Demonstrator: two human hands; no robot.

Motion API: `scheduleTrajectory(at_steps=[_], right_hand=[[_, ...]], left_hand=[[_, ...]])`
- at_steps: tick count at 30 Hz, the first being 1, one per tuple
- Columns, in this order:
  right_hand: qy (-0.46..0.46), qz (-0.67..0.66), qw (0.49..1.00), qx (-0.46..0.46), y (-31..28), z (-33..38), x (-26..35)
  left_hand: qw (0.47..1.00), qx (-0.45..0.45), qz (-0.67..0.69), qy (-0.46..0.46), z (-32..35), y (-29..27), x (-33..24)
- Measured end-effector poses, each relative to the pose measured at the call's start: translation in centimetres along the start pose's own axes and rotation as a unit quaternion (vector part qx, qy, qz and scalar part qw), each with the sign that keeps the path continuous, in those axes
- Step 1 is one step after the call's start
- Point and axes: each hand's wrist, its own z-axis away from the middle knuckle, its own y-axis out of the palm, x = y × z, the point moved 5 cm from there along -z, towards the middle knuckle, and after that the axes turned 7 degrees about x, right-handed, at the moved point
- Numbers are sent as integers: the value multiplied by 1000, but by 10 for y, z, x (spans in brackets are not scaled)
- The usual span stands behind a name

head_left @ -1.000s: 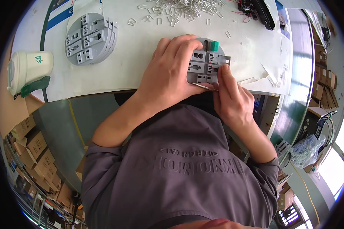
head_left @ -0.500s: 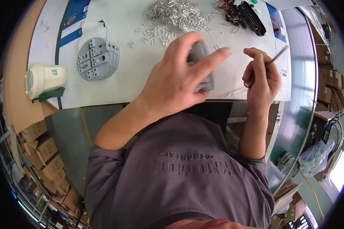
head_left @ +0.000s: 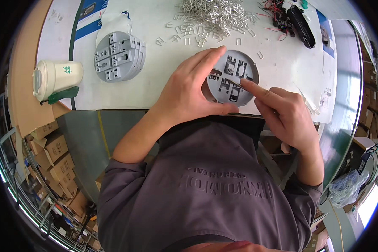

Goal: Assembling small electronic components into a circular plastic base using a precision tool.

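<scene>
Left hand (head_left: 189, 94) grip closed around round grey slotted disc (head_left: 233, 77) at tabletop (head_left: 164, 84) near edge, right hand (head_left: 283, 113) open, forefinger pressing its middle; slots look mostly unfilled, clip pile (head_left: 212, 14) beyond disc.

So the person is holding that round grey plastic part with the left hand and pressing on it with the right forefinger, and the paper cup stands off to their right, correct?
Not quite. In the head view the paper cup stands to the person's left, not right. The rest holds: the left hand grips the round grey part and the right hand presses a forefinger on it.
</scene>
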Motion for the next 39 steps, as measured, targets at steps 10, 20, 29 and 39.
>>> scheduleTrajectory(at_steps=[10,20,29,39], right_hand=[[27,-75,996,49,17,-13,-4],[63,-214,970,101,17,-21,-19],[53,-97,986,123,3,-32,5],[68,19,992,101,-8,-37,42]], left_hand=[[998,-43,4,35,4,5,8],[999,-31,8,28,5,7,9],[999,-39,27,22,3,7,8],[999,-37,33,21,5,7,9]])
